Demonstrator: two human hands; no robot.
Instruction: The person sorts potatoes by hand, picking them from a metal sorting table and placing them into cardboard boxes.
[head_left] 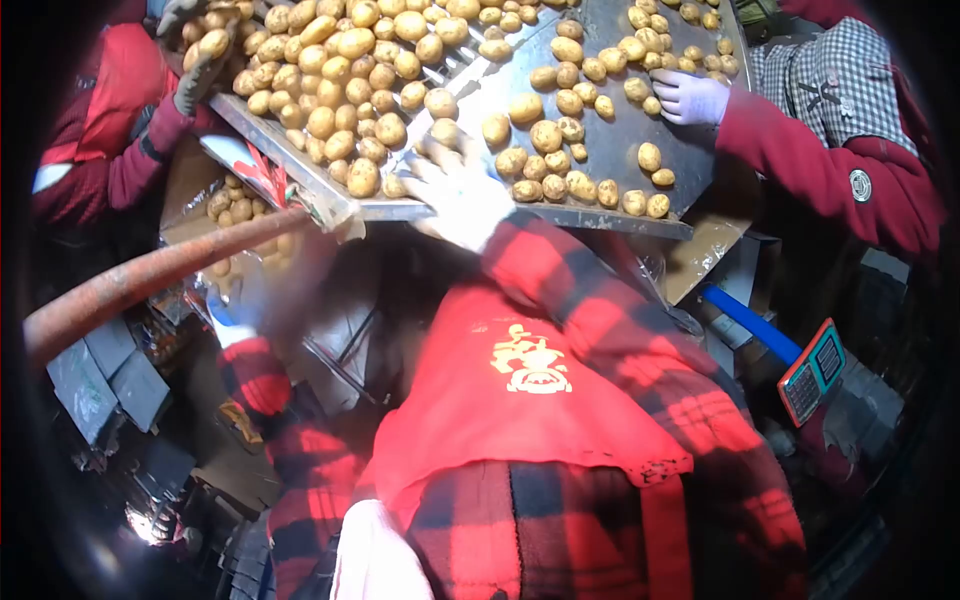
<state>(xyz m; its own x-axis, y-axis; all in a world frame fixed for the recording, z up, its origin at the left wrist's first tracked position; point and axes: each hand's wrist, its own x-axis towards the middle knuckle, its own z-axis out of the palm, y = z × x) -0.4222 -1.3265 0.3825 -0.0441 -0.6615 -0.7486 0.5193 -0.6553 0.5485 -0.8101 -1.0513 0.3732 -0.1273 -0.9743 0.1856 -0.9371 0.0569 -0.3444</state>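
My right hand (458, 192), in a white glove, lies over the front edge of the metal sorting table (620, 130) with its fingers spread. Just beyond its fingertips is a potato (446, 131), and another potato (394, 186) sits by its left side; I see nothing gripped. Lower at the left, my left hand (230, 312), gloved in whitish blue, is beside an open cardboard box lined with clear plastic, which holds potatoes (236, 208). Blur and shadow hide the fingers of that hand.
A big heap of potatoes (330, 80) covers the table's left part. A rusty pipe (160, 270) crosses at left. One co-worker's gloved hand (690, 98) is among potatoes at right; another's gloved hand (195, 85) is at upper left. A blue-handled device (812, 370) stands at right.
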